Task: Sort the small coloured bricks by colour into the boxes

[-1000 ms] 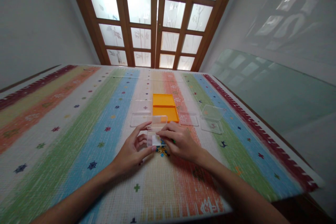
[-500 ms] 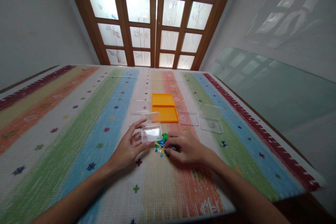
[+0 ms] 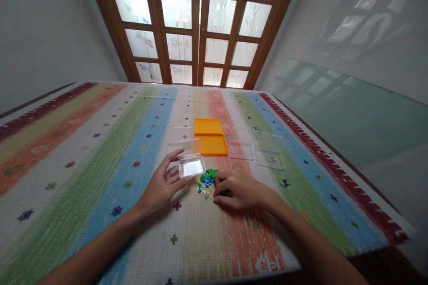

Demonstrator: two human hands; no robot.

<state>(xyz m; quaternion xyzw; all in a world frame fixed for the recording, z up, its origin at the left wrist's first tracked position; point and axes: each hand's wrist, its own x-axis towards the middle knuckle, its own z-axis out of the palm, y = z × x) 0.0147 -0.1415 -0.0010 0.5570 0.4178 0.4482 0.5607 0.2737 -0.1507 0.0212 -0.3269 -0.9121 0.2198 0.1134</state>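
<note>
A: What fills the left of the scene?

B: A striped tablecloth (image 3: 100, 200) covers the table, and a person's left hand (image 3: 160, 189) grips a clear box (image 3: 192, 167), its lid open. The box is tilted, with a bright glare inside.

A: And the fingers of that hand?

B: Spread around the box's left side, the thumb at the near corner and the forefinger stretched up beside the lid. The faint outline of a second clear box (image 3: 173, 146) shows behind.

A: What lies at the center?

B: A small pile of green, blue and yellow pieces (image 3: 206, 181) rests on the cloth, just right of the held box and nearer the person. Farther off, a yellow case (image 3: 211, 144) lies open, before paned wooden doors (image 3: 196, 31).

A: The right hand (image 3: 237, 189)?

B: At the pile's right edge, fingers bent and drawn close together. Whether they pinch a piece cannot be told; the fingertips are partly hidden.

A: And to the right?

B: A shallow clear tray (image 3: 240, 151) sits beside the yellow case. Next to it, an open clear container (image 3: 270, 160) stands with its lid raised, and a pale green panel (image 3: 347, 102) lines the wall at far right.
</note>
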